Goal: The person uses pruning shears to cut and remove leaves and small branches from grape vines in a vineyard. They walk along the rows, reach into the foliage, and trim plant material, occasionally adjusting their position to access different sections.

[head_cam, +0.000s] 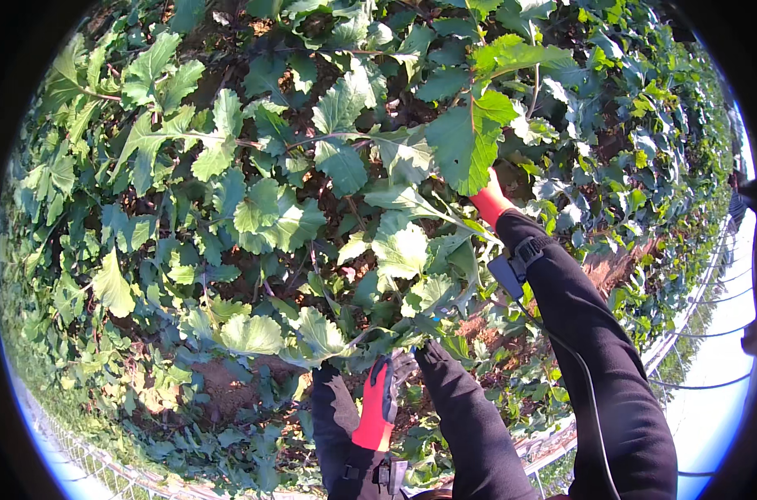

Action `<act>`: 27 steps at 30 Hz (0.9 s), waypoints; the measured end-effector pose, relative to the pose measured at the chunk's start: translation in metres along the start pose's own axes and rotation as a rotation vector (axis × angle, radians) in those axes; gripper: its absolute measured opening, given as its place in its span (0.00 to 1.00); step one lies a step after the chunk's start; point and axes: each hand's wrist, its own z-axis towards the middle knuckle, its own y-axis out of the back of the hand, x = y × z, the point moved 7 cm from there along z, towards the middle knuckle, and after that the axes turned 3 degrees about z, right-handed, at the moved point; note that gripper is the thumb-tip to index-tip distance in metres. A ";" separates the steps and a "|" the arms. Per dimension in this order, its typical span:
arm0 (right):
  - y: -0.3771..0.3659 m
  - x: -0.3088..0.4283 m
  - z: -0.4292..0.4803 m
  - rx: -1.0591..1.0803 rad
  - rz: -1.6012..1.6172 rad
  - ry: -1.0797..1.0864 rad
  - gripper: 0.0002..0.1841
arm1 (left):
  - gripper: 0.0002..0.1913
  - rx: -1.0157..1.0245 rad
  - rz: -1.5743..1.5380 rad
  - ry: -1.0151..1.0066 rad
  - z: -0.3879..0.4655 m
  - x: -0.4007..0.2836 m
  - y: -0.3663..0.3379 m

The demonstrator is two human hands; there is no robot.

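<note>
My left hand (381, 397), in a red glove with dark grey palm and fingers, is low in the middle between my dark-trousered legs. Its fingers bend at the edge of the leaves, and whether they hold anything cannot be seen. Over to the upper right, my right hand (492, 199) reaches in under a large lobed green leaf (469, 144); only the red cuff side of the glove shows, and its fingers are hidden. Broad pale leaves (402, 250) on long stalks lie between the two hands. A strapped device with a cable (506, 275) sits on my right wrist.
Dense leafy plants with purplish stems (334, 136) spread all around. Bare reddish soil shows at the lower left (228, 387) and at the right (616, 265). My knees (453, 387) reach into the foliage. Wire mesh fencing (113, 472) curves along the lower rim.
</note>
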 end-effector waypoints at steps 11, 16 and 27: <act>0.033 0.061 -0.047 -0.084 -0.428 0.148 0.33 | 0.25 0.045 0.045 -0.017 0.002 -0.001 0.002; 0.022 0.076 0.014 -0.029 -0.343 0.092 0.33 | 0.25 0.023 0.049 -0.011 0.007 0.000 0.006; 0.051 0.056 -0.063 0.020 -0.839 0.068 0.35 | 0.20 -0.030 0.085 -0.038 0.007 -0.007 -0.004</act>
